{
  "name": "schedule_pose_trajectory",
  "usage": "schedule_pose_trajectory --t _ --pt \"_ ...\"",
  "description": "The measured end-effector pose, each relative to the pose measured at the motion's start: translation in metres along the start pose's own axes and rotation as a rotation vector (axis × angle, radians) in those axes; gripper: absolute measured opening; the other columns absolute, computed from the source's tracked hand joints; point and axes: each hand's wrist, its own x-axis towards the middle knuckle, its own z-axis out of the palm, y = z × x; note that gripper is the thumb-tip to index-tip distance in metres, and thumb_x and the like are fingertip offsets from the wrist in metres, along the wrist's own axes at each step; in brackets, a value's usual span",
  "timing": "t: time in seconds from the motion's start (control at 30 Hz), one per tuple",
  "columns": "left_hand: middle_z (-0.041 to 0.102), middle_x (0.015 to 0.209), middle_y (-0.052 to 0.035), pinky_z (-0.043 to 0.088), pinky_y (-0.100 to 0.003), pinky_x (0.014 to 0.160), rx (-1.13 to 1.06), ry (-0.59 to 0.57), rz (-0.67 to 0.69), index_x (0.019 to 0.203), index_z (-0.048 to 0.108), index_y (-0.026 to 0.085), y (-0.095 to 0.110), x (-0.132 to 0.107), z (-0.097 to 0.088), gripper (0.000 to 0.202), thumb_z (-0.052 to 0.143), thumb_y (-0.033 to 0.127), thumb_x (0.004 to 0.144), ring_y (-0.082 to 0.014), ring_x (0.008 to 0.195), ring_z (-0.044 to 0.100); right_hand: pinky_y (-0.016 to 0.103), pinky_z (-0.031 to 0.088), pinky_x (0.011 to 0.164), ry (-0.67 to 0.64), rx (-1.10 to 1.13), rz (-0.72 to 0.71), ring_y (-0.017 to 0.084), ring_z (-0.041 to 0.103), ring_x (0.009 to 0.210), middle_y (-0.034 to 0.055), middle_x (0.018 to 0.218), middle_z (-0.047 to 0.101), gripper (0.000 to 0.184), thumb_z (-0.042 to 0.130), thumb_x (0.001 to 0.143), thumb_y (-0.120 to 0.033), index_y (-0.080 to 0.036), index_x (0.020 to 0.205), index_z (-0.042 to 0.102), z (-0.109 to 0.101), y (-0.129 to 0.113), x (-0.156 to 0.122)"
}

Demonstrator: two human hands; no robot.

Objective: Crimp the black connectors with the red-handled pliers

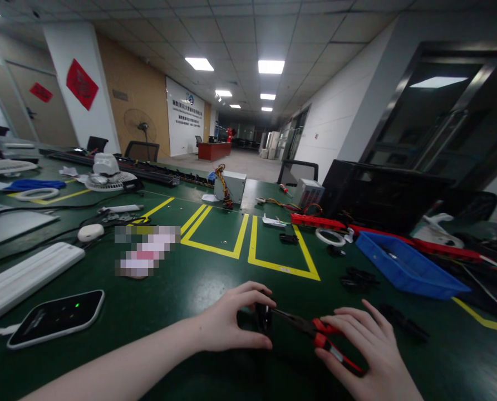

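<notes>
At the near middle of the green table, my left hand (235,314) is closed around a small black part (265,320), whose exact kind I cannot make out. My right hand (363,345) grips red-handled needle-nose pliers (315,329) from the right. The pliers' dark jaws point left and reach the upper side of the black part. Whether the jaw tips pinch it or only touch it is too small to tell. Right of the pliers lie more black parts (359,278) and a dark strip-like piece (404,323).
A blue tray (411,264) sits to the right, beside a red strip (319,221). Yellow tape (281,269) marks areas ahead. Leftward lie a black-faced device (56,317), a white power strip (31,281) and dark cables. Two power supply boxes (234,186) (309,192) stand farther back.
</notes>
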Motion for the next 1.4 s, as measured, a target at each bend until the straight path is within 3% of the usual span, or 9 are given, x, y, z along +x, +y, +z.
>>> schedule_pose_trajectory --t 0.47,0.77,1.4 --pt "0.055 0.132 -0.011 0.05 -0.041 0.097 -0.004 -0.024 -0.017 0.107 0.069 0.02 -0.008 0.001 0.001 0.05 0.088 0.039 0.065 -0.0286 0.116 0.059 0.048 0.032 0.105 0.087 -0.067 -0.17 0.023 0.068 0.087 0.0023 0.093 0.073 0.049 0.072 0.077 -0.052 -0.021 0.113 0.061 -0.019 -0.009 0.017" --pt "0.055 0.13 -0.0106 0.05 -0.041 0.096 -0.076 0.007 -0.04 0.105 0.068 0.019 -0.001 0.001 -0.001 0.043 0.086 0.032 0.068 -0.0268 0.115 0.058 0.032 0.056 0.075 0.124 0.032 -0.049 0.021 0.069 0.088 0.0061 0.099 0.072 0.045 0.07 0.08 -0.048 -0.021 0.115 0.063 -0.016 -0.008 0.012" --pt "0.053 0.133 -0.011 0.051 -0.043 0.097 -0.135 -0.01 -0.046 0.107 0.067 0.019 -0.004 0.001 -0.001 0.045 0.087 0.028 0.067 -0.0273 0.118 0.057 0.029 0.059 0.07 0.137 0.041 0.006 0.02 0.07 0.086 0.0076 0.104 0.071 0.046 0.07 0.08 -0.047 -0.02 0.117 0.064 -0.015 -0.012 0.012"
